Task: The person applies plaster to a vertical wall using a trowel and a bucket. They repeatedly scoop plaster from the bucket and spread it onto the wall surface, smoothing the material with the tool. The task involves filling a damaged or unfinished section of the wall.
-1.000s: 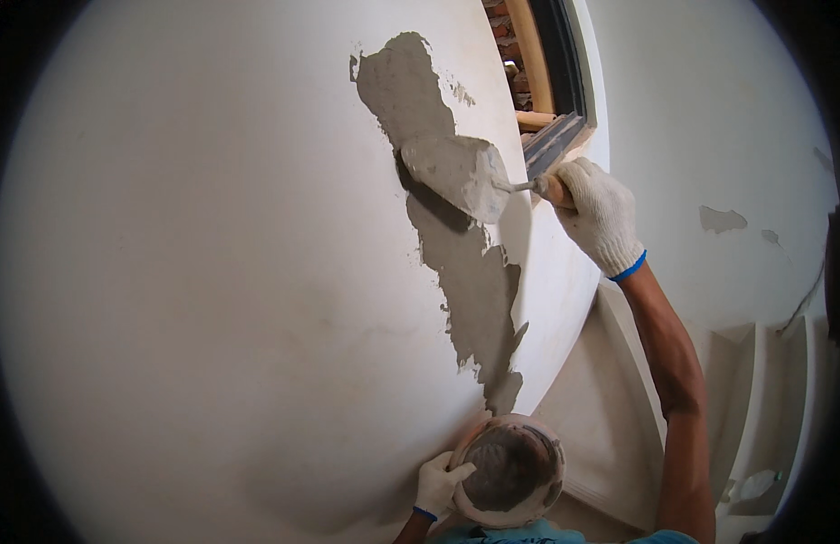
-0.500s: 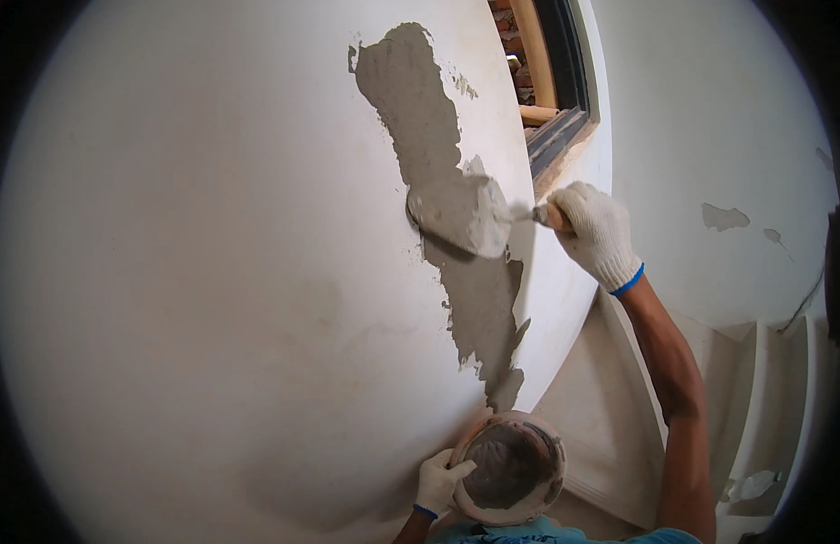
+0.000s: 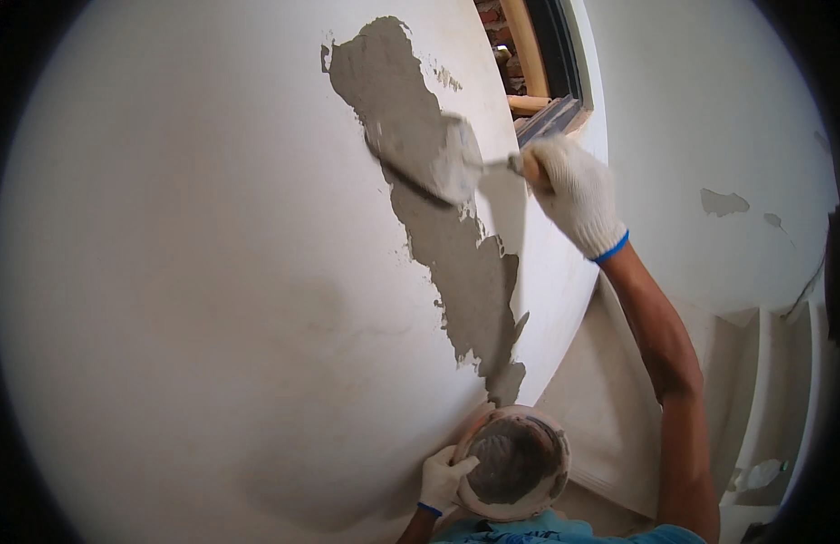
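Note:
My right hand [image 3: 572, 190], in a white knit glove with a blue cuff, is closed around the handle of a trowel [image 3: 429, 159]. The trowel's broad blade lies against the wall [image 3: 212, 227], over a long strip of wet grey plaster [image 3: 456, 281], and is slightly blurred. Low in front of me, my left hand [image 3: 445, 476], gloved the same way, grips the rim of a round bowl [image 3: 556, 485] with its thumb over the edge. Grey plaster mix [image 3: 506, 462] sits inside the bowl. The bowl is close to the wall, just below the strip's lower end.
A dark-framed window opening [image 3: 560, 54] with wooden pieces is at the upper right of the wall. White stairs [image 3: 764, 390] run along the lower right, with a clear plastic bottle [image 3: 762, 473] on a step. The far wall has small bare patches [image 3: 725, 202].
My right hand has moved the trowel up and to the left along the plaster strip. My left hand still holds the bowl in nearly the same place.

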`<state>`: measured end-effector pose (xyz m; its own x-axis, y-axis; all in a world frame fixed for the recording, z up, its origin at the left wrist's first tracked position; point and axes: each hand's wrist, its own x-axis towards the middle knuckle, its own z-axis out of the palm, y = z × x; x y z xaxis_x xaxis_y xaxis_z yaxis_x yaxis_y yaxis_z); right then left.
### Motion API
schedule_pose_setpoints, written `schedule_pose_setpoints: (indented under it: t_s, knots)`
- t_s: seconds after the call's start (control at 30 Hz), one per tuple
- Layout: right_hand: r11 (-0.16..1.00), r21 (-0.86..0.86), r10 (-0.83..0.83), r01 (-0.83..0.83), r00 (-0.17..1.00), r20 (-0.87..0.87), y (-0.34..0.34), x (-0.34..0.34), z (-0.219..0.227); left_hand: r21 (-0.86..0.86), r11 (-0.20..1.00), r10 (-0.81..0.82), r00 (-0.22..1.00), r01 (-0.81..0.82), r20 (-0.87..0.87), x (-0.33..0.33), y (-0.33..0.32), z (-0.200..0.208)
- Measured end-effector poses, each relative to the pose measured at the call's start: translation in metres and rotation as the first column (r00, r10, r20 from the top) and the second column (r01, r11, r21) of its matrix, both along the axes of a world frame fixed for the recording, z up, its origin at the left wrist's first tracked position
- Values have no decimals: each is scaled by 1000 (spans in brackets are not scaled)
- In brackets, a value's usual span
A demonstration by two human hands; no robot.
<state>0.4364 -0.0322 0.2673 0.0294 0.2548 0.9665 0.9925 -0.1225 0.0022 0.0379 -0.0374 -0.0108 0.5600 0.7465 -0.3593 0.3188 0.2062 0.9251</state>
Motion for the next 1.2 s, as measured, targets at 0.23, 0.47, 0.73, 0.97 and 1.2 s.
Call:
schedule_pose_setpoints:
  t_s: [0.23, 0.47, 0.73, 0.97, 1.2]
  knots:
    - [974, -220, -35, 46, 998, 51, -41, -8, -70, -2, 1000, -12, 998, 12, 64, 4, 2, -7]
    - [1000, 27, 1, 1, 997, -72, -23, -16, -29, 23, 999, -27, 998, 26, 52, 6, 4, -8]
    - [981, -186, -64, 61, 998, -11, -25, -21, -48, -19, 1000, 1, 999, -1, 49, 8, -4, 1]
    - [952, -302, -59, 49, 998, -24, -46, -22, -72, 30, 999, -39, 999, 39, 22, 5, 5, -22]
    - [996, -85, 23, -26, 999, -36, -32, -25, -25, -15, 1000, -20, 997, 21, 76, 8, 0, -17]
